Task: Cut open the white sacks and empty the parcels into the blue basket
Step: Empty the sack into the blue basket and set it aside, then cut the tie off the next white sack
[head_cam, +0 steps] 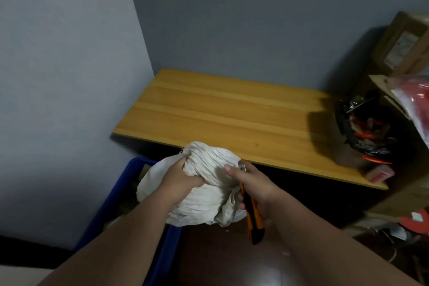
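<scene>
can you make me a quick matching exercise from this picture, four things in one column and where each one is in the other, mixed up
Things:
1. white sack
2. utility knife
3. blue basket
4. black bag

Places:
A. at the right end of the wooden table
B. gripped in the right hand
C. low on the left, under the sack
D. bunched in the left hand

Pairs: 1-D, 2-B, 3-C, 4-A

The white sack (204, 183) hides most of the blue basket (130, 183); the cutter (254, 220) blade is barely discernible.
</scene>
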